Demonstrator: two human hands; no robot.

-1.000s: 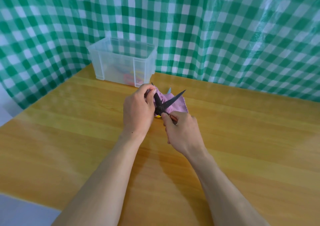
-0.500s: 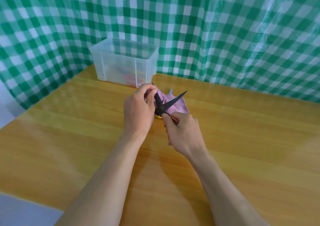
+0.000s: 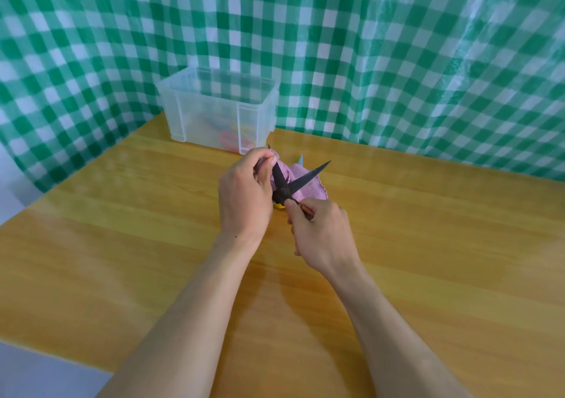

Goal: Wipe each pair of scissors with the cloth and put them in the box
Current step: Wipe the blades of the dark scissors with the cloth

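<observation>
Two bare hands, both over the middle of the light wooden table (image 3: 122,244). One pair of black-bladed scissors (image 3: 287,185) is held up off the table between them, blades spread wide in a V: one blade points up-left, the other up-right with its tip free in the air.

Left hand (image 3: 244,196): grip clamped, fingers and thumb pinching one lilac-pink cloth (image 3: 305,185) round the up-left blade near its tip. The rest of the cloth hangs behind the blades down to the table.

Right hand (image 3: 321,235): grip curled tight round the scissor handles, mostly hidden in the fist; a bit of reddish-brown handle shows at the thumb.

One small yellow piece (image 3: 278,205) peeks out under the pivot, and one pale blue point (image 3: 300,160) sticks up behind the cloth. Can't tell what either belongs to.

One clear plastic box (image 3: 180,107), no lid on, stands at the far edge of the table, just beyond the left hand and apart from it. Blurred coloured loops (image 3: 229,136), red, yellow and bluish, show through its front wall; can't count them.

One green-and-white checked sheet (image 3: 397,61) hangs behind the table on the far and left sides.
</observation>
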